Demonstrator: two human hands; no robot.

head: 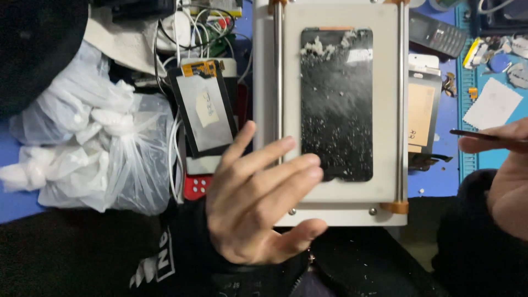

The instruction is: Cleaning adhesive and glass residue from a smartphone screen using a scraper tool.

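Note:
A black phone screen [336,104] lies flat on a white heating plate [385,110], its surface speckled with white glue crumbs, thickest near its top edge. My left hand [258,203] hovers palm up over the plate's near left corner, fingers spread, holding nothing. My right hand [503,176] is at the right edge of the view, its fingers pinched on a thin dark tool [484,136] that points left, clear of the plate.
A spare display panel [203,113] with a paper tag leans left of the plate. White plastic bags [104,154] fill the left side. Cables [203,27] lie at the back. A keypad phone [437,34], a tan-backed panel [421,113] and scraps sit on the blue mat [440,176] at right.

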